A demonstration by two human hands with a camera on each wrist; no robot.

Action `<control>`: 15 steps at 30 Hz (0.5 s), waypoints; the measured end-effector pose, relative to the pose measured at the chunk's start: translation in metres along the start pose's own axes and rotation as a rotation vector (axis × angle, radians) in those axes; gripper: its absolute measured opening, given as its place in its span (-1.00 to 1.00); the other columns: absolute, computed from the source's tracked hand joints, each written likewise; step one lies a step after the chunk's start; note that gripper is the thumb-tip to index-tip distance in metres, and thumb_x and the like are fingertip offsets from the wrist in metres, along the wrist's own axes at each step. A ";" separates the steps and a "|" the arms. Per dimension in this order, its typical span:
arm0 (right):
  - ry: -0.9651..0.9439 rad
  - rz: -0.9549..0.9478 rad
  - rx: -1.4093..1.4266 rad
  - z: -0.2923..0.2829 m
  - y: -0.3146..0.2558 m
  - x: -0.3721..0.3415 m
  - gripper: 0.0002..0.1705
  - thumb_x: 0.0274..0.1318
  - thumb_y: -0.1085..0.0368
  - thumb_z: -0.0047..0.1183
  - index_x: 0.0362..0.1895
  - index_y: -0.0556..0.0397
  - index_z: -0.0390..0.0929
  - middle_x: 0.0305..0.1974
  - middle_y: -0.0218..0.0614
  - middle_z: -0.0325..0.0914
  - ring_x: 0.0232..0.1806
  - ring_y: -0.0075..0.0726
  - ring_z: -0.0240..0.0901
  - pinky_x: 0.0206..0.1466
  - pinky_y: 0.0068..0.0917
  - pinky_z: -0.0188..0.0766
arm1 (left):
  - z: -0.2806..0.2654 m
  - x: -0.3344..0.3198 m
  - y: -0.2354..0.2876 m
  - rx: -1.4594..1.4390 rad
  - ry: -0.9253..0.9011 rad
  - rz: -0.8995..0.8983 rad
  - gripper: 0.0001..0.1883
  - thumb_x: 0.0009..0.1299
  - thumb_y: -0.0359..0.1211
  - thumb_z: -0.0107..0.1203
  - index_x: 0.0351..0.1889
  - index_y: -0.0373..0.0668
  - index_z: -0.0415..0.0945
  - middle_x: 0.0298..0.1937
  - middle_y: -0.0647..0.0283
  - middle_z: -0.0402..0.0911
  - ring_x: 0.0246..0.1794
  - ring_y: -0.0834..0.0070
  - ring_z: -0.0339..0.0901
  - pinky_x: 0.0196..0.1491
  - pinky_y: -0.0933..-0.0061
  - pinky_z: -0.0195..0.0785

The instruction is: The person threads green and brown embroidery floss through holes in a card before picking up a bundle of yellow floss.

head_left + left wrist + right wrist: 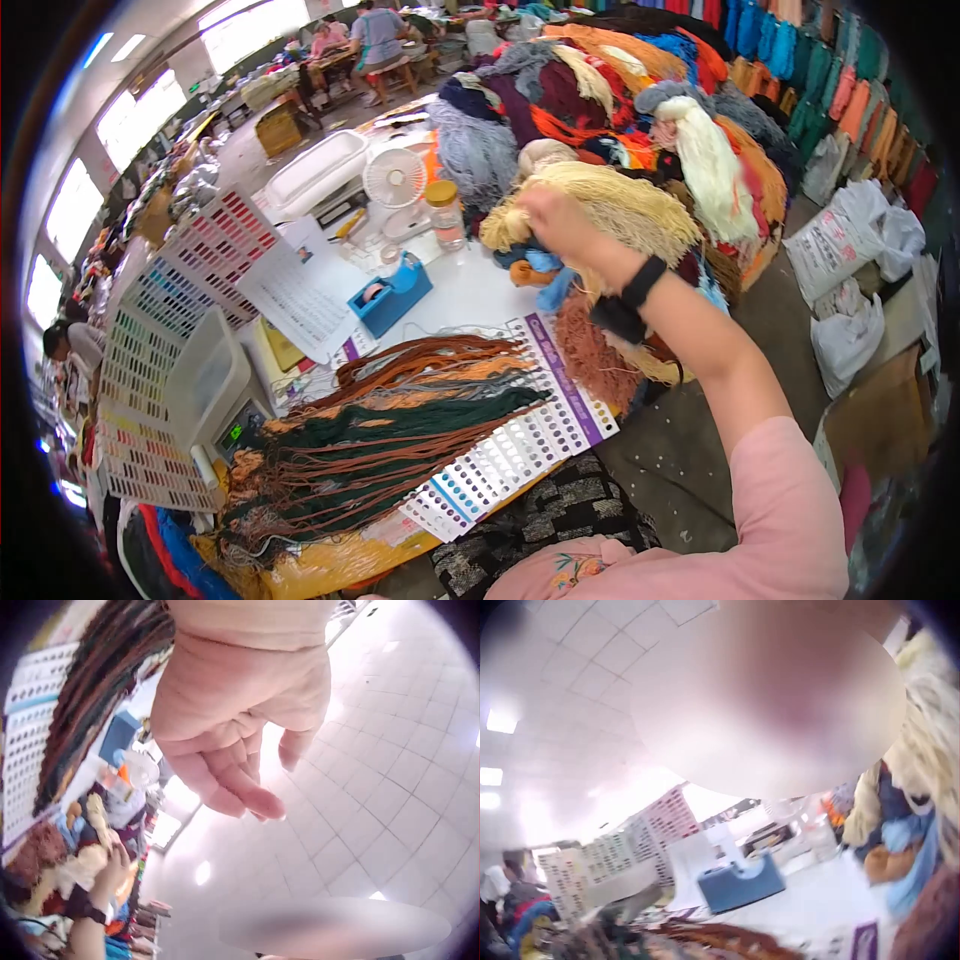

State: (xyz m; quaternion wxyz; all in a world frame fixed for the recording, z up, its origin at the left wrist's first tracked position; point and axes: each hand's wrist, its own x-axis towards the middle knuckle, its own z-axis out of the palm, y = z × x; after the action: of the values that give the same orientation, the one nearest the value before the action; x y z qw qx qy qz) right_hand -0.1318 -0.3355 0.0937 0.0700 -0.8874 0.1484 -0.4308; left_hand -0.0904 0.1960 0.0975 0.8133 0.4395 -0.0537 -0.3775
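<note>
In the head view my right hand (562, 225) grips a pale cream hank of yarn (620, 205) near its end, on the big pile. The left wrist view shows the same right hand (114, 868) from the side, by the cream yarn. A blurred patch covers that hand in the right wrist view, where cream yarn (934, 742) hangs at the right. My left hand (240, 727) holds nothing, its fingers loosely curled, and is out of the head view. Brown, orange and dark green yarn strands (400, 425) lie along a punched shade card (500, 470).
A blue tape dispenser (392, 295), a gold-lidded jar (445, 215) and a small white fan (393, 178) stand on the table. Colour sample charts (150, 340) lean at the left beside a scale (238, 432). White sacks (840, 240) sit on the floor at right.
</note>
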 end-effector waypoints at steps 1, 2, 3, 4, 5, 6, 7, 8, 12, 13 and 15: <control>-0.023 0.051 -0.107 0.012 0.026 0.015 -0.81 -0.19 0.45 -0.15 -0.39 0.17 0.45 -0.40 -0.08 0.42 -0.31 -0.02 0.39 -0.24 -0.23 0.31 | -0.017 0.001 -0.010 -0.083 -0.049 -0.002 -0.73 0.35 -0.31 -0.15 -0.14 -0.32 0.40 -0.40 0.17 0.52 -0.56 0.60 0.40 -0.50 0.57 0.23; -0.055 0.082 -0.410 0.018 0.041 0.030 -0.82 -0.07 0.28 -0.13 -0.43 0.10 0.46 -0.41 -0.15 0.44 -0.35 -0.05 0.41 -0.28 -0.23 0.34 | -0.018 0.001 -0.012 -0.018 0.022 -0.012 -0.74 0.35 -0.32 -0.14 -0.14 -0.32 0.40 -0.40 0.17 0.52 -0.55 0.58 0.42 -0.49 0.58 0.26; -0.112 0.173 -0.580 0.020 0.047 0.039 -0.79 -0.05 0.21 -0.12 -0.41 0.07 0.46 -0.38 -0.19 0.45 -0.25 -0.11 0.40 -0.19 -0.24 0.31 | -0.017 0.000 -0.015 0.046 0.096 -0.021 -0.74 0.34 -0.33 -0.13 -0.15 -0.32 0.40 -0.40 0.18 0.52 -0.54 0.56 0.43 -0.47 0.60 0.28; -0.132 0.257 -0.614 0.024 0.050 0.039 -0.77 -0.06 0.19 -0.13 -0.41 0.06 0.47 -0.26 -0.20 0.43 -0.12 -0.14 0.34 -0.08 -0.23 0.24 | -0.017 -0.001 -0.015 0.107 0.170 -0.033 -0.75 0.34 -0.34 -0.12 -0.15 -0.33 0.40 -0.40 0.18 0.52 -0.53 0.54 0.44 -0.46 0.62 0.31; -0.280 0.412 -0.609 0.027 0.054 0.038 -0.76 -0.07 0.19 -0.12 -0.35 0.03 0.49 -0.15 -0.18 0.39 -0.01 -0.19 0.27 0.03 -0.25 0.13 | -0.019 -0.001 -0.013 0.120 0.148 -0.033 -0.76 0.32 -0.36 -0.09 -0.16 -0.33 0.40 -0.40 0.18 0.53 -0.50 0.53 0.47 -0.42 0.67 0.34; -0.379 0.317 -0.818 0.040 0.078 0.023 -0.69 -0.06 0.19 -0.18 -0.24 0.01 0.49 -0.15 -0.26 0.38 0.02 -0.27 0.22 0.06 -0.27 0.04 | -0.020 -0.002 -0.013 0.131 0.154 -0.034 -0.76 0.32 -0.36 -0.09 -0.16 -0.34 0.40 -0.40 0.18 0.54 -0.50 0.54 0.47 -0.43 0.67 0.34; -0.352 0.318 -0.763 0.038 0.069 0.024 -0.70 -0.10 0.24 -0.15 -0.24 -0.02 0.50 -0.15 -0.33 0.39 0.04 -0.33 0.20 0.06 -0.29 0.03 | -0.021 -0.003 -0.013 0.142 0.159 -0.038 -0.77 0.32 -0.37 -0.09 -0.16 -0.34 0.41 -0.40 0.18 0.54 -0.50 0.55 0.47 -0.43 0.67 0.34; -0.379 0.323 -0.698 0.032 0.063 0.025 -0.71 -0.13 0.28 -0.15 -0.25 -0.02 0.49 -0.19 -0.32 0.41 0.00 -0.29 0.25 0.06 -0.27 0.03 | -0.022 -0.005 -0.013 0.148 0.163 -0.045 -0.77 0.32 -0.37 -0.09 -0.17 -0.34 0.41 -0.39 0.18 0.54 -0.50 0.55 0.47 -0.44 0.67 0.33; 0.000 0.376 0.073 0.015 0.031 0.011 -0.81 -0.12 0.37 -0.08 -0.31 0.02 0.46 -0.42 -0.35 0.45 -0.33 -0.42 0.38 -0.20 -0.41 0.25 | -0.017 0.002 -0.019 0.138 0.117 -0.064 -0.76 0.30 -0.39 -0.06 -0.13 -0.33 0.40 -0.37 0.17 0.55 -0.49 0.55 0.48 -0.42 0.67 0.34; 0.085 0.395 0.345 -0.002 -0.002 0.010 -0.82 -0.12 0.38 -0.06 -0.32 0.02 0.45 -0.48 -0.33 0.45 -0.43 -0.45 0.40 -0.28 -0.44 0.31 | -0.021 0.007 -0.026 0.207 0.100 -0.077 -0.76 0.29 -0.31 -0.06 -0.20 -0.29 0.39 -0.37 0.17 0.49 -0.41 0.47 0.44 -0.32 0.46 0.33; -0.204 0.666 0.965 -0.039 -0.086 -0.003 -0.71 -0.10 0.42 -0.01 -0.18 0.00 0.38 -0.51 -0.38 0.42 -0.61 -0.63 0.29 -0.53 -0.67 0.25 | -0.022 0.019 -0.044 0.138 0.035 -0.148 -0.75 0.28 -0.28 -0.09 -0.21 -0.28 0.40 -0.24 0.10 0.43 -0.24 0.34 0.41 -0.18 0.27 0.31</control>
State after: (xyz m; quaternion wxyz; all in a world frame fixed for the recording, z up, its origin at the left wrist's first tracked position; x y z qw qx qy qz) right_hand -0.1470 -0.2529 0.1370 0.6107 -0.6978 0.1989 -0.3171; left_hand -0.0926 0.1844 0.0464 0.7517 0.5038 -0.0327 -0.4243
